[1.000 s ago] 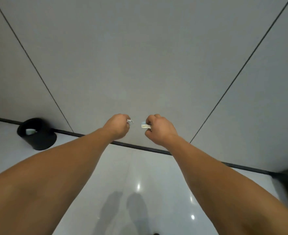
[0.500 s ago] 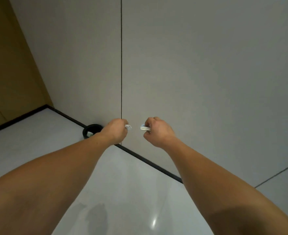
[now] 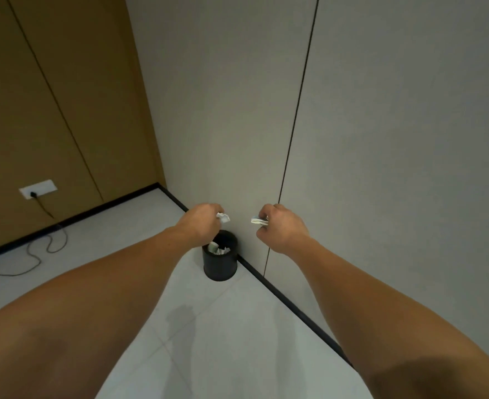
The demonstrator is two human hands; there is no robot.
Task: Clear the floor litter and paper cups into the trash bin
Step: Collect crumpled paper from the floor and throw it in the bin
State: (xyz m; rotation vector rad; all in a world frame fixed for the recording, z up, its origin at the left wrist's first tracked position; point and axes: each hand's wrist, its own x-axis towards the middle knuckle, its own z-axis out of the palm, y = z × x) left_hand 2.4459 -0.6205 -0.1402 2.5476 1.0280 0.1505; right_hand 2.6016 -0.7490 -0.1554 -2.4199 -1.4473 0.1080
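Now both hands pinch paper, left hand (image 3: 200,226) crumpled scrap (image 3: 223,217), right hand (image 3: 280,227) folded scrap (image 3: 258,221), bin (image 3: 220,264) below

trash bin (image 3: 219,262) on floor (image 3: 139,228) against wall (image 3: 381,139), litter (image 3: 219,250) inside, socket (image 3: 38,189) far left

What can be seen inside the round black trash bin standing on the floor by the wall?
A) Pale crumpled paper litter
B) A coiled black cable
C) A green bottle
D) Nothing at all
A: pale crumpled paper litter shows in the open mouth of the round black trash bin.
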